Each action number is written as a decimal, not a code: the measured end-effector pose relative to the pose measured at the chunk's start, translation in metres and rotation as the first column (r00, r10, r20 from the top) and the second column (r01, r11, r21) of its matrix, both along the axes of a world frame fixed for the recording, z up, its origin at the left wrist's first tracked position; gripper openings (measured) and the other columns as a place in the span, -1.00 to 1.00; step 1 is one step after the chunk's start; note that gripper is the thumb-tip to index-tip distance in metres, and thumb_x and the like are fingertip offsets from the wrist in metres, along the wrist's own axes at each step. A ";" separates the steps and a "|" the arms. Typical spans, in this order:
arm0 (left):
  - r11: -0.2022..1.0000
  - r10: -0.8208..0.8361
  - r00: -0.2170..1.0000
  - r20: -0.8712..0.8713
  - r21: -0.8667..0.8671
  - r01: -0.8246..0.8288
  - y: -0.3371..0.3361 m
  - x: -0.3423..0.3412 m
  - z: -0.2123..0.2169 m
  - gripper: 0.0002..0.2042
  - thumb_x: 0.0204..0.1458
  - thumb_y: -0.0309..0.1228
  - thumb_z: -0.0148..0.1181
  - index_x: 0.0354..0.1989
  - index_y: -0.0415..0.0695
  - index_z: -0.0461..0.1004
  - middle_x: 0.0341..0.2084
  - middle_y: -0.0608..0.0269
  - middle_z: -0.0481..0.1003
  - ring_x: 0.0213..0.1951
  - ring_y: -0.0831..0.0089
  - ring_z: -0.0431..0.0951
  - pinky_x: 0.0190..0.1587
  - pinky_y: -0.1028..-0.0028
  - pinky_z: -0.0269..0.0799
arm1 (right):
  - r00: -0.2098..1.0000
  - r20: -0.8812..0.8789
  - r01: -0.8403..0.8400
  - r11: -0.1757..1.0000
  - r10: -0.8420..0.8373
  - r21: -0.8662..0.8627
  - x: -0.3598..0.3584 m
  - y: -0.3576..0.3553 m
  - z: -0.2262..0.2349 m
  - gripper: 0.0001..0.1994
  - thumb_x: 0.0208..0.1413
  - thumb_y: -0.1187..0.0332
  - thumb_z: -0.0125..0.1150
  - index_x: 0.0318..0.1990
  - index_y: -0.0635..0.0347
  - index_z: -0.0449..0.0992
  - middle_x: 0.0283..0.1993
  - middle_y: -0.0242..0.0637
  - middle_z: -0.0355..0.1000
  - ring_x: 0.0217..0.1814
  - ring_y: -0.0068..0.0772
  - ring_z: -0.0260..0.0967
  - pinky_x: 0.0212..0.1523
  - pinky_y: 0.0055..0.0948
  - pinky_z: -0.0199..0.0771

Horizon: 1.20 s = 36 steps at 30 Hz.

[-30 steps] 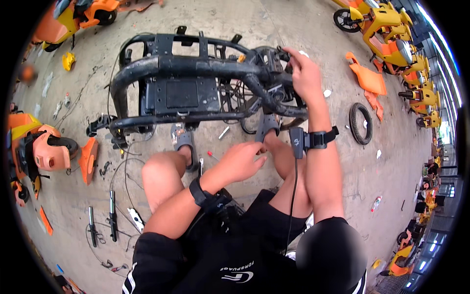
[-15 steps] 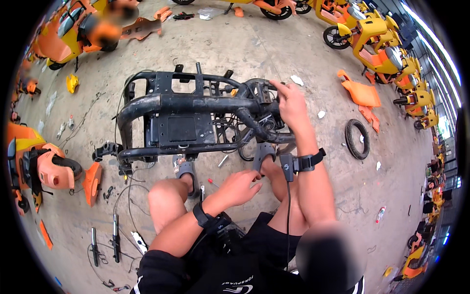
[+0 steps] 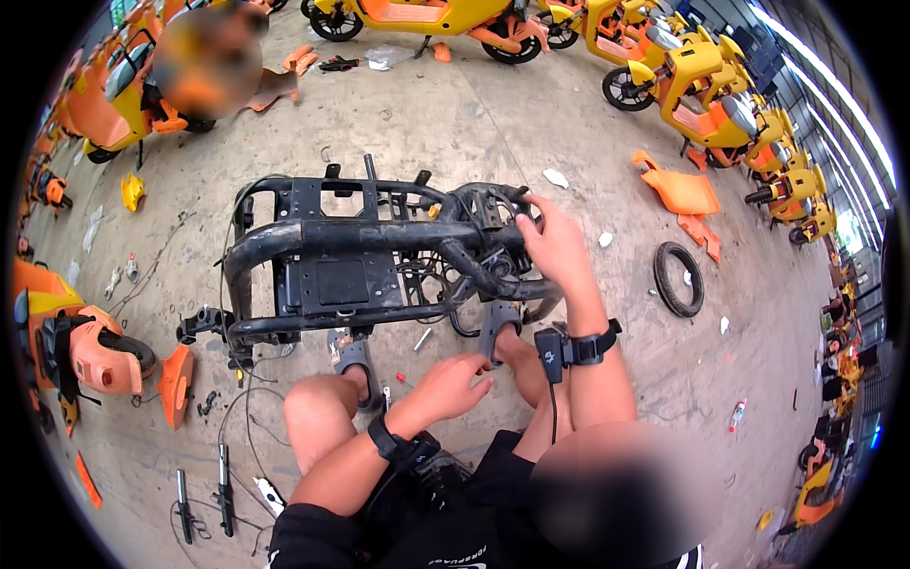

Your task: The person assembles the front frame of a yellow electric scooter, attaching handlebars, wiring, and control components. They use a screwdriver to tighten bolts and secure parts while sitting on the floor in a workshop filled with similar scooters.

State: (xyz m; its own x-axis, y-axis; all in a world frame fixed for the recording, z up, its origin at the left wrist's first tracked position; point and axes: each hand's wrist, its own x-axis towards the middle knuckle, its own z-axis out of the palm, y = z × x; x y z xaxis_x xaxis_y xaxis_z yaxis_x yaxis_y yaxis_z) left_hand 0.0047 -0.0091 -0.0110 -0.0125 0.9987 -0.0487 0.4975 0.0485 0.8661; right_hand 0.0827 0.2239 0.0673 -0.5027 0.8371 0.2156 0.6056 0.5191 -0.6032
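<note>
A black scooter frame lies across the floor before me, with thick tubes, a flat plate and loose black cables inside it. My right hand is at the frame's right end. Its thumb is on the near side and the fingers reach over the top, closed on the frame; the fingertips are partly hidden. My left hand hovers above my lap, short of the frame. It holds nothing visible, its fingers loosely bent and the thumb apart.
A small metal tube lies by my feet. Two rod-like parts with cables lie lower left. To the right are a black tyre and orange panels. Yellow-orange scooters stand around; a blurred person is at upper left.
The view has tilted, so the frame and floor sit lower in the picture. My right index finger, pointing out before, is now bent over the frame's end. My left hand stays over my lap.
</note>
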 end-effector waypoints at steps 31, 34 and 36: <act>0.999 -0.003 0.999 -0.038 0.036 0.004 0.000 0.004 -0.010 -0.77 0.04 -0.33 0.20 -0.20 -0.21 0.50 -0.34 -0.01 0.54 -0.33 0.10 0.56 -0.29 0.24 0.46 | 0.530 -0.841 -0.456 0.799 -0.110 -0.392 -0.052 -0.036 0.003 -0.30 0.10 0.65 0.00 0.41 0.19 -0.07 -0.15 -0.06 0.48 -0.31 -0.38 0.52 -0.28 -0.52 0.53; 0.999 -0.048 0.996 -0.075 0.018 0.049 0.005 0.007 -0.005 -0.76 0.05 -0.33 0.19 -0.17 -0.20 0.50 -0.29 -0.01 0.54 -0.29 0.12 0.57 -0.24 0.25 0.47 | 0.622 -0.745 -0.380 0.739 -0.241 -0.557 -0.012 -0.001 -0.014 -0.61 0.11 0.53 0.00 0.14 0.34 0.33 -0.37 -0.28 0.45 -0.53 -0.60 0.32 -0.54 -0.62 0.32; 0.998 -0.059 0.993 -0.099 0.014 0.061 0.006 0.008 -0.006 -0.76 0.05 -0.33 0.19 -0.17 -0.21 0.50 -0.28 -0.02 0.54 -0.26 0.11 0.57 -0.23 0.23 0.47 | 0.666 -0.690 -0.361 0.688 -0.283 -0.630 0.003 0.004 -0.016 -0.72 0.17 0.37 0.08 -0.02 0.32 0.47 -0.51 -0.42 0.35 -0.63 -0.68 0.16 -0.63 -0.65 0.11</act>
